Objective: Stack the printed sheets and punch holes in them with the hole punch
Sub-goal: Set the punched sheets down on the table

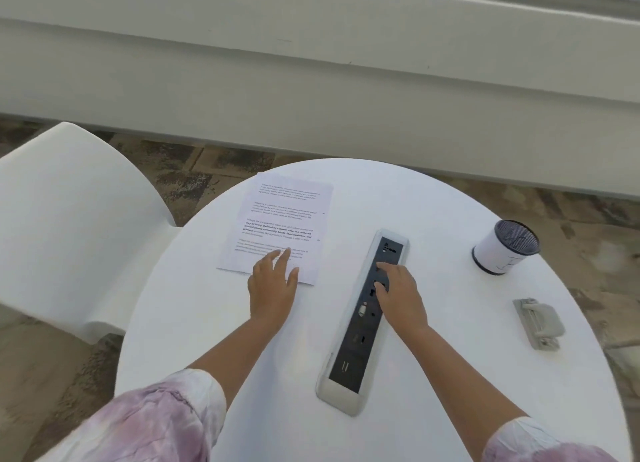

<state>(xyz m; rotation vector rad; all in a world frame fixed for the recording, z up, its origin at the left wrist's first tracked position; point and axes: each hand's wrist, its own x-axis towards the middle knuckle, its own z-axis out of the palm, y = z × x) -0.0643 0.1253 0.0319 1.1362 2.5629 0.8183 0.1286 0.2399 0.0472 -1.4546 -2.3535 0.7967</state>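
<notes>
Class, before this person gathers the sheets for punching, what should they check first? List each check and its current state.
1. Printed sheets lie flat on the table: ok.
2. Sheet edges squared up: cannot tell.
3. Left hand on the sheets: ok, fingers touch the near edge.
4. Right hand free: ok, resting on the socket panel.
5. Hole punch within reach: ok, at the right, untouched.
6. Cup clear of the work: ok.

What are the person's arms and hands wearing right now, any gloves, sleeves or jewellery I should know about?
Both hands, the left hand and the right hand, are bare: no gloves, and no rings or watch that I can make out. Each forearm is bare up to a pushed-up loose sleeve, white fabric mottled with a purple-pink tie-dye pattern; the right one matches.
</notes>
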